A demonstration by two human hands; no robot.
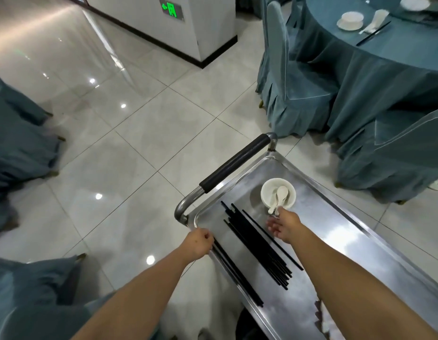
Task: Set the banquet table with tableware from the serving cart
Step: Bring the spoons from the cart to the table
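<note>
Starting at the left, my left hand (199, 244) sits at the near rim of the stainless-steel serving cart (335, 231), fingers curled around what looks like a couple of long black chopsticks (235, 273) that run back along the cart's edge towards me; I judge it is gripping them, though the fingertips are turned away from the camera. Just above it the cart's black foam-sleeved push handle (236, 163) slants up and away, nobody touching it.

Moving right, a loose bundle of black chopsticks (257, 244) lies flat on the steel tray top, fanned slightly, one stick apart on the right side. My right hand (285, 225) reaches across just past them. Its thumb and forefinger appear to pinch the handle end of the small white ceramic soup spoon (279, 197), while the other fingers hang spread and relaxed below. The spoon's bowl rests inside the round white ceramic bowl (278, 193), which stands on the tray near the far end of the cart.

Further right and well apart, the round banquet table in a blue-grey cloth (385, 60) already carries a laid place: white bowl on a saucer, spoon and chopsticks.

I read this as the gathering step for another setting. Next I need to lift the spoon clear without tipping the bowl, or take bowl and spoon together, then carry everything to an unlaid seat.
</note>
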